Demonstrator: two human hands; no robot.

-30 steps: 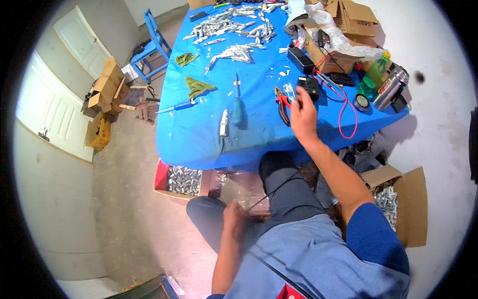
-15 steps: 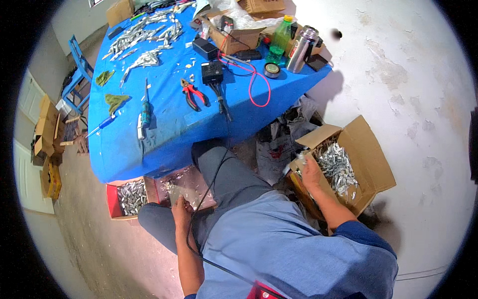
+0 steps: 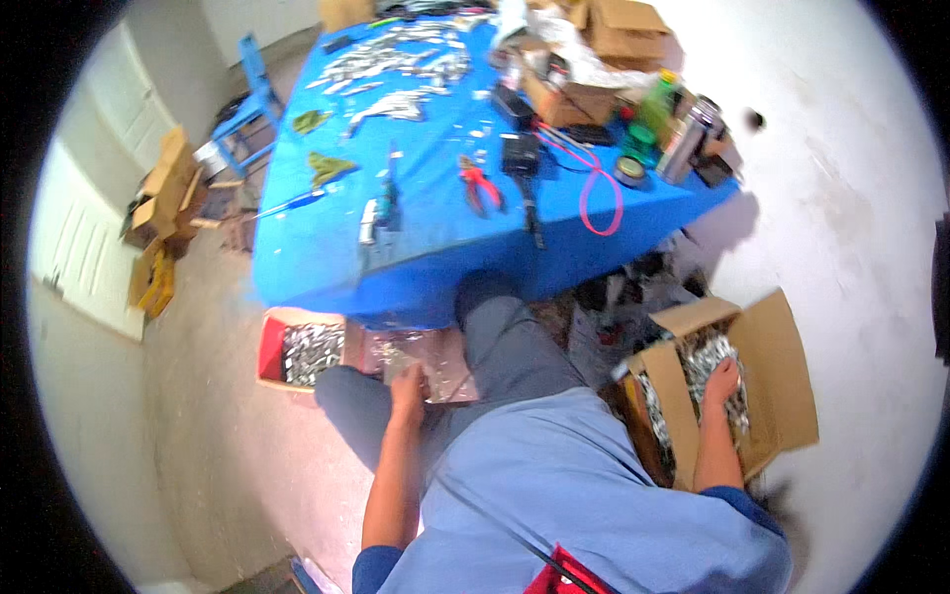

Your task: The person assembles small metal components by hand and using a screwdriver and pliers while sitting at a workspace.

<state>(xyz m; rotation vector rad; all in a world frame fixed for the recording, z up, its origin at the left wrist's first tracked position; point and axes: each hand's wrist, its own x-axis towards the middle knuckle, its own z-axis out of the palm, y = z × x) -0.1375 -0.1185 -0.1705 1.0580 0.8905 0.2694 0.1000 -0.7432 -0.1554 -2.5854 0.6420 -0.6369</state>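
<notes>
My right hand point(image 3: 722, 383) reaches into an open cardboard box point(image 3: 792, 396) at the right, its fingers curled at a heap of small silvery-white pieces point(image 3: 705, 358). Whatever it grips, if anything, is hidden and smeared by motion. Close to my bent left knee, my left hand point(image 3: 408, 384) is closed above a shallow pinkish tray point(image 3: 450, 361) scattered with pale bits; what lies in its fingers cannot be made out. Left of the tray stands a red-and-white box point(image 3: 271, 348) filled with small metallic pieces point(image 3: 313, 351).
On the blue-covered table point(image 3: 327, 252) lie red-handled pliers point(image 3: 480, 186), a screwdriver point(image 3: 387, 198), a black power adapter point(image 3: 520, 153), white pieces point(image 3: 396, 59), a green bottle point(image 3: 653, 104) and a steel flask point(image 3: 690, 141). A black cable point(image 3: 495, 513) crosses my shirt. A blue chair point(image 3: 252, 109) stands far left.
My right hand has moved from the box's near-left flap into the heap inside it. The left hand stays closed over the tray. The whole view has shifted, and the table appears further right.
</notes>
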